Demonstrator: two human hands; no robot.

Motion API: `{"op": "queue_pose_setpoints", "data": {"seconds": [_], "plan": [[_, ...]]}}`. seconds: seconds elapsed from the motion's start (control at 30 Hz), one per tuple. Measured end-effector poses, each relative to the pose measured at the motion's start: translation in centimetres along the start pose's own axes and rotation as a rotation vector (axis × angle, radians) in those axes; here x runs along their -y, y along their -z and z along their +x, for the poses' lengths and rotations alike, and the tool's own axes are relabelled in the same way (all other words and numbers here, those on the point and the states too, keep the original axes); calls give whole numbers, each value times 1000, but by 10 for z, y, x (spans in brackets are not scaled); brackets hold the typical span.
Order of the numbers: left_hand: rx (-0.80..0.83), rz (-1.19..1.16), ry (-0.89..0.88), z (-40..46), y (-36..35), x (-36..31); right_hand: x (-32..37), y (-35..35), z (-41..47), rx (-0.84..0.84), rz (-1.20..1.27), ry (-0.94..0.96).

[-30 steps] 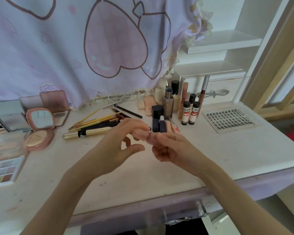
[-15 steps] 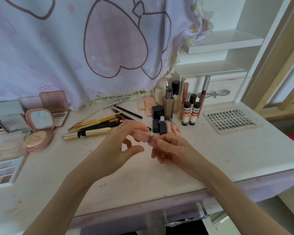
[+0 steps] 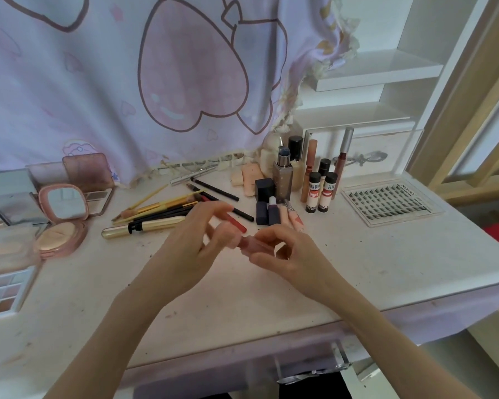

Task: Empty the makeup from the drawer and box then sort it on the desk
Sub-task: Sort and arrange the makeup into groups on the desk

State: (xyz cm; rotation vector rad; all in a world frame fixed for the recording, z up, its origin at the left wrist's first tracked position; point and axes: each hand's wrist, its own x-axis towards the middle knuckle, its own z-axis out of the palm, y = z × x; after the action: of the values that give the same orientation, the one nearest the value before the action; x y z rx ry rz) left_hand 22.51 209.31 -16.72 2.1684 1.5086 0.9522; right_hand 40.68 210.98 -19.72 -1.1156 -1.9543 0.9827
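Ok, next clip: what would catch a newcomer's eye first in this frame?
First, the two bare hands meeting mid-desk: the left hand and right hand both pinch a small pink tube just above the desk. Behind them stands a cluster of upright bottles and lip tubes, with a fan of pencils and brushes lying to its left. At the far left edge sit an open pink mirror compact and palettes.

I see a bedroom vanity corner in a home: a white desk strewn with makeup, a pink compact mirror, a heart-print curtain behind, white shelves built alongside.
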Motion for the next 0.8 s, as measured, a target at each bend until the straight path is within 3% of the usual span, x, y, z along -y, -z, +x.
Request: {"op": "queue_pose_setpoints", "data": {"seconds": [0.13, 0.27, 0.4, 0.53, 0.67, 0.73, 0.8], "plan": [[100, -56, -221, -1, 1, 9, -1, 9, -1, 59, 142, -34], [58, -8, -199, 3, -5, 7, -3, 9, -1, 66, 74, -28], [50, 21, -22, 7, -14, -3, -6, 9, -4, 6, -74, 8], [-101, 78, 79, 12, -18, -8, -7, 7, -5, -82, -130, 92], [-227, 216, 72, 14, -23, -12, -7, 4, -5, -116, -216, 136], [-207, 288, 96, 16, -22, -14, -10, 4, -4, -150, -257, 135], [-99, 201, 64, 17, -20, -11, -13, 5, -4, -185, -236, 129]]}}
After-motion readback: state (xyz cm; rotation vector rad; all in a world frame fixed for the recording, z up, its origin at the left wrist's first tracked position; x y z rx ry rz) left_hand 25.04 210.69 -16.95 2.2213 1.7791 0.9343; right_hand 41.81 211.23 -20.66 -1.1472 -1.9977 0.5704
